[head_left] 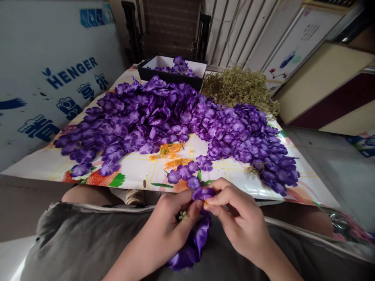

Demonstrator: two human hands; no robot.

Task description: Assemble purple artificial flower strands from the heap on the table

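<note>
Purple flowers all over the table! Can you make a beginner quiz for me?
1. True or false: the left hand and the right hand both touch a purple, fabric-like flower.
2. In the picture, where is the bushy, yellow-green dried bundle, compared with the black, white-lined rectangular box? A) left B) right C) inside
3. Fill in the colour: small ____ sprigs lie on the white, patterned tablecloth.

Key: 1 true; 2 B; 3 orange.

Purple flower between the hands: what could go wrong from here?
The purple flower is pinched by both the left hand and the right hand; its petals look thin, so a hard tug might crease or tear them.

The right-hand flower pile reaches close to the near edge of the table, so a bump could spill some.
</note>
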